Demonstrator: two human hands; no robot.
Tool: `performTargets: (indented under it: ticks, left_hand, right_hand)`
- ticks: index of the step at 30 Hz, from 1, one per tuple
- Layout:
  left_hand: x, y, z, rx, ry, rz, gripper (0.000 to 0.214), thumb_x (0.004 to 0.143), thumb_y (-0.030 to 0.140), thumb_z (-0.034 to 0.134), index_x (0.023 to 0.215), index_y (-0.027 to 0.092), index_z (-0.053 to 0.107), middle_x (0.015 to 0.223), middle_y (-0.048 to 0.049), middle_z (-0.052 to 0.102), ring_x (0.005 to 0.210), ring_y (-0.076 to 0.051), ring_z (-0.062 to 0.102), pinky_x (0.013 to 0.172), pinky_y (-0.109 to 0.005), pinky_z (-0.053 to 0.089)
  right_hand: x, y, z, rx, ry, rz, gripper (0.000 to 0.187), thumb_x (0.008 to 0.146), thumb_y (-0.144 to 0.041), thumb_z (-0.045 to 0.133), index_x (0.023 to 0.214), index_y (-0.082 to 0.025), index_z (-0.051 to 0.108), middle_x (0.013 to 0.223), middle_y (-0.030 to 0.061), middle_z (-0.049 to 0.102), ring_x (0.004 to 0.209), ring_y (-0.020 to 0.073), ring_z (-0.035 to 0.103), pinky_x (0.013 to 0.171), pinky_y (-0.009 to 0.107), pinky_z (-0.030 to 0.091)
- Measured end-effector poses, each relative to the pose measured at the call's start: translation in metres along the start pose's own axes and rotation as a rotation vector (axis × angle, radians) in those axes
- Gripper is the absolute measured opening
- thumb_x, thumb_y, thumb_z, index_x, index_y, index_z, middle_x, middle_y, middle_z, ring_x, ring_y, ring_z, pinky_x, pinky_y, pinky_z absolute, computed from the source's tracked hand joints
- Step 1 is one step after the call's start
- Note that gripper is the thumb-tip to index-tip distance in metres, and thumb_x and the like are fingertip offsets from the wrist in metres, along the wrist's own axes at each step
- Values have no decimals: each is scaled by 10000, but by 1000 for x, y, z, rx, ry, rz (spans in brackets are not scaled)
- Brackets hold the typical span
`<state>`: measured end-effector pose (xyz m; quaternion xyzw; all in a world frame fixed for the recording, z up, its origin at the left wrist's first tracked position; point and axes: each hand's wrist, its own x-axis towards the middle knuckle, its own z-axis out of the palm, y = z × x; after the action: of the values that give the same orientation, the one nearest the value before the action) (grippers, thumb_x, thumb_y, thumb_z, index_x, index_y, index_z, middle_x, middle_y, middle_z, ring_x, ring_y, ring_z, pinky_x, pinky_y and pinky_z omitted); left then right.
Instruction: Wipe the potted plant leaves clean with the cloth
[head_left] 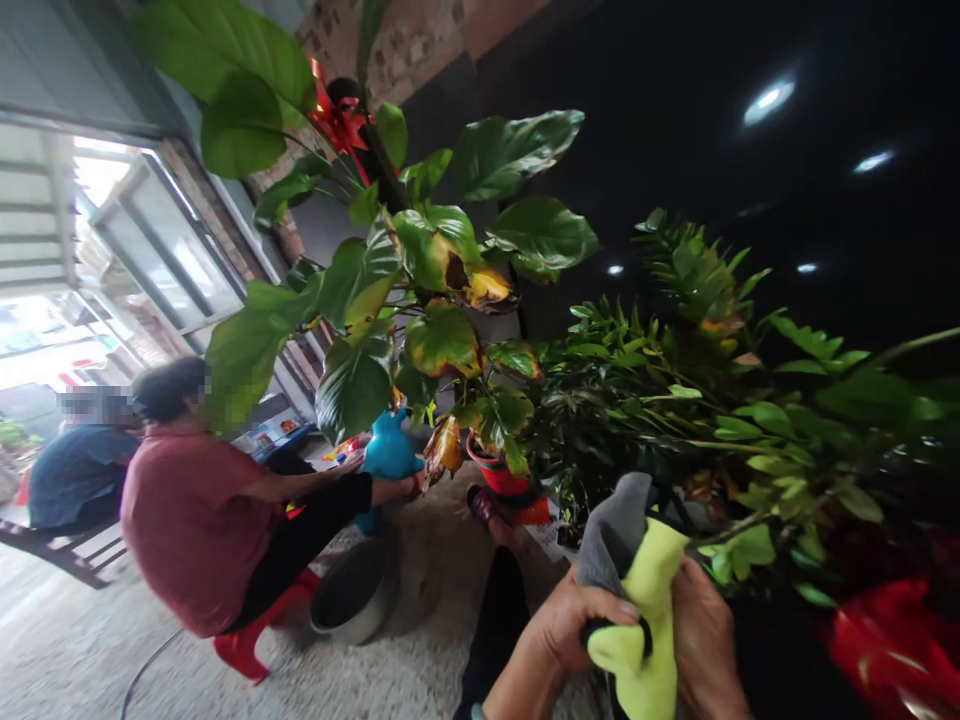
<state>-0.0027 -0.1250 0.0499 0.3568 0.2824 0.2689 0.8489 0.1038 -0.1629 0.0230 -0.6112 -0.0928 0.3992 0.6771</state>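
Note:
My left hand (574,625) is closed on a yellow-green and grey cloth (637,580) at the bottom centre. My right hand (701,640) grips the same cloth from the right side. The cloth is pressed up against the stems of a dark, many-leaved plant (675,400) on the right. A taller plant with large green and yellowing leaves (420,280) stands in a red pot (499,475) just behind. My leg and shoe (491,520) stretch toward that pot.
A person in a dark red shirt (195,520) sits on a low red stool (247,640) at the left, beside a grey basin (352,595) and a blue watering can (390,450). Another person sits farther left. A red pot edge (892,640) shows at bottom right.

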Motion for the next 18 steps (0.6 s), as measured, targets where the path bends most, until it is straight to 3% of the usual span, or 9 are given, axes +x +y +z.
performTargets:
  ticks: [7, 12, 15, 18]
  left_hand:
    - [-5, 5, 9, 211, 110, -47, 412, 327, 122, 775, 739, 102, 770, 650, -28, 695, 561, -138, 567, 567, -249, 469]
    - [-2, 11, 7, 293, 186, 124, 287, 406, 174, 778, 691, 139, 770, 636, -6, 679, 576, -140, 551, 570, -244, 429]
    - [-3, 15, 3, 327, 162, 169, 300, 406, 162, 808, 703, 145, 770, 652, -25, 686, 601, -162, 575, 595, -256, 440]
    - [-3, 18, 1, 242, 132, 171, 410, 396, 223, 863, 779, 116, 764, 720, -71, 702, 646, -187, 614, 638, -279, 472]
  right_hand:
    - [19, 11, -11, -122, -27, -125, 303, 407, -529, 625, 555, -280, 536, 554, 29, 639, 572, 252, 588, 521, 348, 462]
    - [8, -18, -13, -108, -23, -128, 446, 542, -616, 581, 778, -242, 639, 721, 60, 718, 688, 273, 646, 536, 344, 484]
    - [-2, -35, -12, -149, -68, -158, 430, 442, -576, 689, 696, -233, 644, 666, 57, 706, 677, 279, 647, 554, 343, 492]
    - [-2, -33, -11, -4, -77, -28, 352, 385, -494, 737, 599, -237, 625, 554, 28, 662, 578, 258, 624, 509, 340, 477]
